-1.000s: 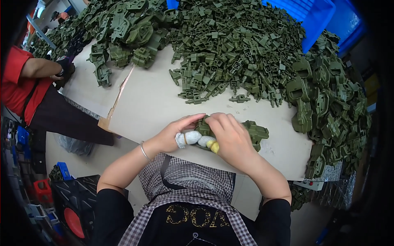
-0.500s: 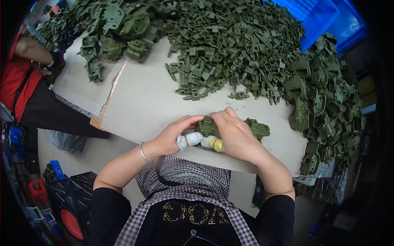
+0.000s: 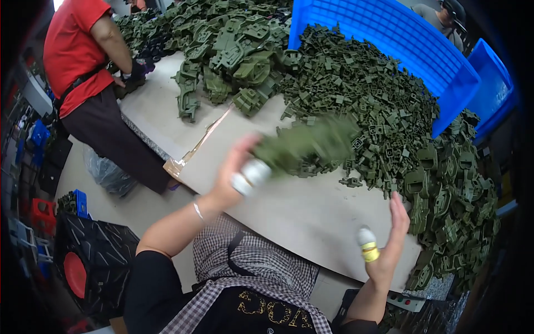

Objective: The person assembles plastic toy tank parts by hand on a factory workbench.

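Observation:
My left hand (image 3: 227, 181) is raised over the table and grips one end of a green plastic part (image 3: 311, 143), smeared by motion. It looks like a toy vehicle body. White wrapping covers the thumb of that hand. Off to the right, my right hand (image 3: 389, 245) holds nothing, its fingers stretched up and its thumb apart; that thumb is wrapped in white with yellow tape. Closest to the right hand is a heap of large green vehicle-shaped parts (image 3: 431, 195). Behind the held part lies a wide pile of small green plastic pieces (image 3: 361, 83).
Larger green parts (image 3: 239, 44) are heaped at the far left. Blue plastic crates (image 3: 389, 33) stand behind the piles. A person in a red shirt (image 3: 75, 47) works at the table's left side. The cardboard-covered tabletop (image 3: 267, 217) ends just in front of my apron.
My left hand has lifted the green part from the table's near edge, up and forward. My right hand has let go of it and moved right, opening. The view has swung leftward.

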`<state>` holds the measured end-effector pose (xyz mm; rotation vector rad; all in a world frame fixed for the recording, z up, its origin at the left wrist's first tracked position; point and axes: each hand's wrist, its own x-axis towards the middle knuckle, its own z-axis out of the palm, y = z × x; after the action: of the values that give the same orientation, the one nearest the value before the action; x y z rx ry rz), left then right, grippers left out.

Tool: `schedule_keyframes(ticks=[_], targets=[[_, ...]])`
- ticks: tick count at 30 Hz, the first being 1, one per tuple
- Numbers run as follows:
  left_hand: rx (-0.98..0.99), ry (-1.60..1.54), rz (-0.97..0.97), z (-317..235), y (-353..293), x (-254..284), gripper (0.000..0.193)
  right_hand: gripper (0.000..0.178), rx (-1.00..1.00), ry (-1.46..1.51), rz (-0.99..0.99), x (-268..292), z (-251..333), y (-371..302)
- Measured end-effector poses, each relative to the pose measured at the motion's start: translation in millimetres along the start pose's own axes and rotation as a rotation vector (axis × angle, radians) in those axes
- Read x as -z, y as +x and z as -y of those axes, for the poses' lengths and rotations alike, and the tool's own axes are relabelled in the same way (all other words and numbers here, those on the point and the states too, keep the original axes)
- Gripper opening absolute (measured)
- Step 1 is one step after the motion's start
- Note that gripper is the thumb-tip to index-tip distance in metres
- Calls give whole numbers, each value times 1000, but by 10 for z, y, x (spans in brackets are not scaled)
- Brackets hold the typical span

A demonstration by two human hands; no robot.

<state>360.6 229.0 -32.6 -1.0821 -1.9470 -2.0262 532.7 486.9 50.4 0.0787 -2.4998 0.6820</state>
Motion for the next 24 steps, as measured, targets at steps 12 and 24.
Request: schedule_keyframes(ticks=[12, 24], targets=[[183, 1512, -565, 1121, 1364, 2826, 52, 62, -351, -188, -231, -23, -585, -449], [-78, 551, -255, 161, 614, 524, 49, 19, -607, -241, -551, 163, -1635, -620]])
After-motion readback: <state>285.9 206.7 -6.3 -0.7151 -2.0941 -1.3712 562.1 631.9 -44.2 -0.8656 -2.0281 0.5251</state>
